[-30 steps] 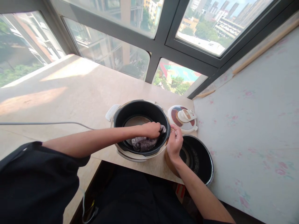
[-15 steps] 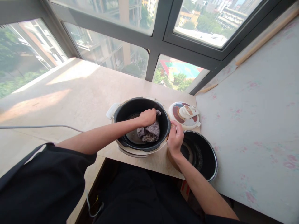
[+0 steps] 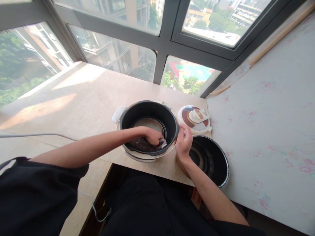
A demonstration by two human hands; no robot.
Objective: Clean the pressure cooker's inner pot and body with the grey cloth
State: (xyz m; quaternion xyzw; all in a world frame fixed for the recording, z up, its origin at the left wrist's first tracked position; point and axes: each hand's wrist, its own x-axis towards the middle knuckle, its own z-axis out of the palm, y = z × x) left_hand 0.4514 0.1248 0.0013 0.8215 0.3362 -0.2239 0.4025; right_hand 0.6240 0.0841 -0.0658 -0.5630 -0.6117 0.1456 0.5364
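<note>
An electric pressure cooker point(image 3: 169, 122) with a black inner wall and white outer body stands on the counter, its top uncovered. Inside it, my left hand point(image 3: 153, 135) is closed on a dark grey-purple cloth point(image 3: 162, 144), pressed against the near inner wall. Part of the cloth is hidden under the hand and forearm. My right hand point(image 3: 184, 140) grips the cooker at its right rim, with fingers curled round the side handle, which is mostly covered. Beside that hand is a black inner pot point(image 3: 216, 160), tilted slightly in view.
Behind the right hand lies the cooker's white and brown lid point(image 3: 194, 118), close to the flower-patterned wall point(image 3: 261, 131). A grey cord point(image 3: 36, 134) crosses the pale counter point(image 3: 93, 95) from the left. Windows point(image 3: 113, 54) border the far side; the counter's front edge runs near my body.
My left hand has moved the cloth from the right inner side of the cooker down to its near wall. The right hand keeps its grip on the rim.
</note>
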